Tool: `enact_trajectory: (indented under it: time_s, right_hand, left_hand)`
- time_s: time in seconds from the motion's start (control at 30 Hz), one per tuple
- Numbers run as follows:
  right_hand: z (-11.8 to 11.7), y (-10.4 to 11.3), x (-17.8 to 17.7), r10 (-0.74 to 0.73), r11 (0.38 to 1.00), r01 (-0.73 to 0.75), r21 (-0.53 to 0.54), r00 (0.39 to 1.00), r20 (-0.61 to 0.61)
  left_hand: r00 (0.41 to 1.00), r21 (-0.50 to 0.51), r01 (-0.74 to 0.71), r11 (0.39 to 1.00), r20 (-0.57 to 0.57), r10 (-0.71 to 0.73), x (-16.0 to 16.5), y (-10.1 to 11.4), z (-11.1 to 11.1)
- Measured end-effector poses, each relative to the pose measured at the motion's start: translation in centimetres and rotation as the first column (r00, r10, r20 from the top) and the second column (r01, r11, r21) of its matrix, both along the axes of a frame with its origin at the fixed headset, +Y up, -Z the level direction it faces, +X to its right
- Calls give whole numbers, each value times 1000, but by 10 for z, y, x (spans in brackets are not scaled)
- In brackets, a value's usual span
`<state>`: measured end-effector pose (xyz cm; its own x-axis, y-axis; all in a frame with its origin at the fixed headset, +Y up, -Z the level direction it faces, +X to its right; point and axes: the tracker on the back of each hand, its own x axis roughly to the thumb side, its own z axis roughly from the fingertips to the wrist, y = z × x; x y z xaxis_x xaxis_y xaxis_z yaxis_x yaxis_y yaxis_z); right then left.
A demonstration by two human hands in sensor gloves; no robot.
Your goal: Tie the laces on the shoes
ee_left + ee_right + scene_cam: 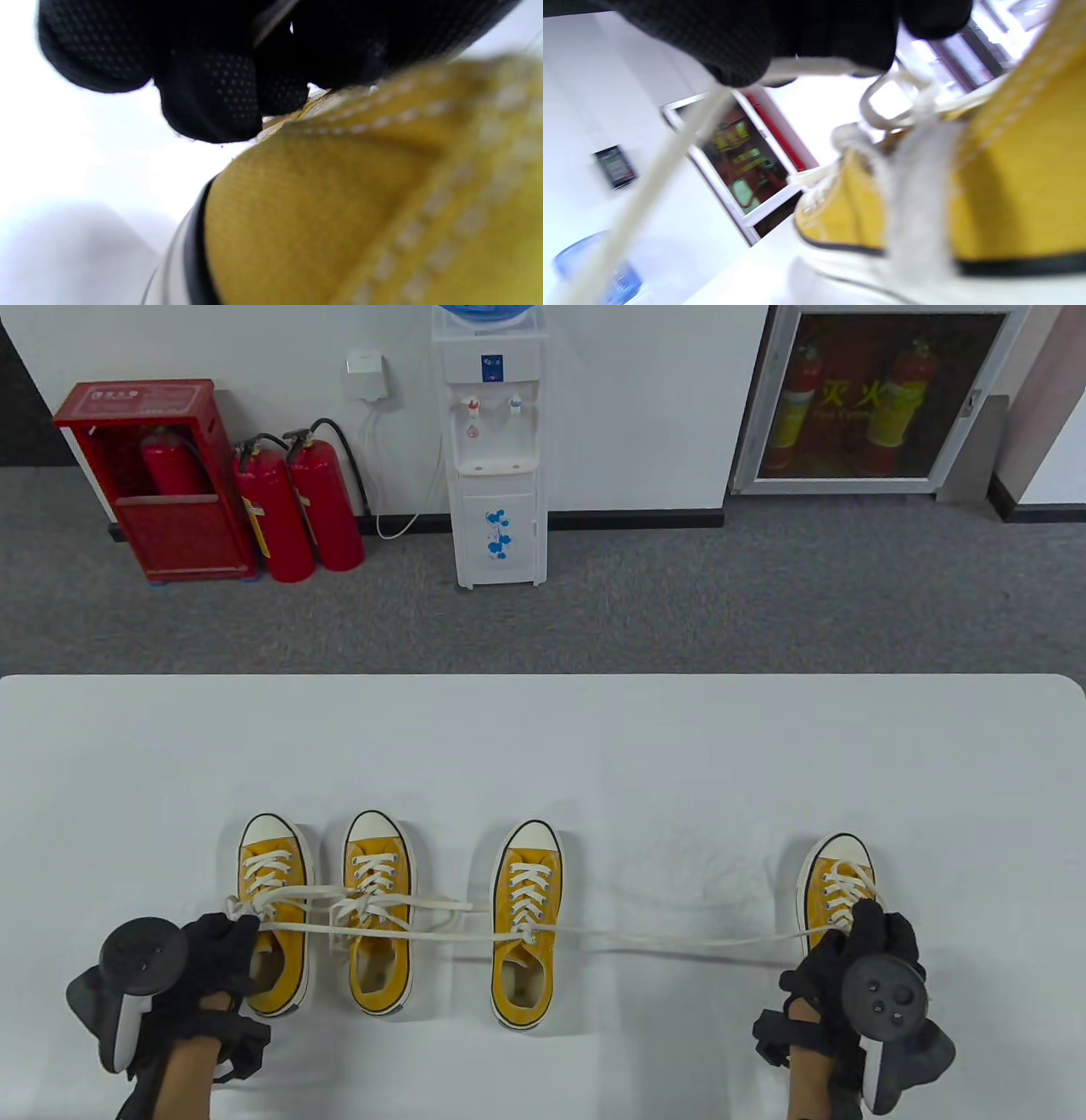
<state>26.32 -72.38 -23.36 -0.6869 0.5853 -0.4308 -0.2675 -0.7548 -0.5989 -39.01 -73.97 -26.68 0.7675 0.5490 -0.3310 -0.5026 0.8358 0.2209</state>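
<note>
Four yellow sneakers stand in a row on the white table [543, 746]. The third shoe [526, 891] has a first knot [527, 935] in its white laces. Both lace ends are stretched taut sideways. My left hand [222, 937] grips the left lace end [382, 931] over the leftmost shoe [271, 984]. My right hand [861, 937] pinches the right lace end [679, 939] over the rightmost shoe [836, 874]. In the right wrist view my fingers [746, 46] hold the lace [649, 178] beside that shoe [1009, 190]. In the left wrist view my curled fingers [220, 93] hang over yellow canvas [339, 212].
The leftmost shoe and the second shoe [379, 891] carry tied bows with loose lace tails lying across them towards the third shoe. The taut left lace crosses over both. Beyond the table stand a water dispenser [497, 449] and red fire extinguishers [297, 509].
</note>
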Motion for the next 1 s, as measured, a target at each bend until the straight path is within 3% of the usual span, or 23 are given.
enact_trajectory:
  time_s: [0.1, 0.3, 0.5, 0.73, 1.0]
  right_hand:
    - [-5, 5, -22, 125, 992, -126, -9, 989, -80]
    - [-18, 13, -70, 160, 987, -162, 21, 930, -331]
    - [-48, -2, -125, 23, 958, -196, -211, 782, -623]
    - [-67, -23, -171, -9, 874, -354, -333, 673, -740]
    - [-80, -43, -204, -157, 811, -354, -466, 635, -756]
  left_hand:
    - [1000, 4, 8, 1000, 1, -8, 1, 0, 0]
    - [1000, 16, 14, 1000, 11, -15, 3, 1, 0]
    - [1000, 18, 16, 1000, 24, -17, 6, 1, -1]
    - [1000, 19, 9, 1000, 27, -10, 7, 1, -1]
    - [1000, 23, 0, 1000, 29, -1, 7, 2, 0]
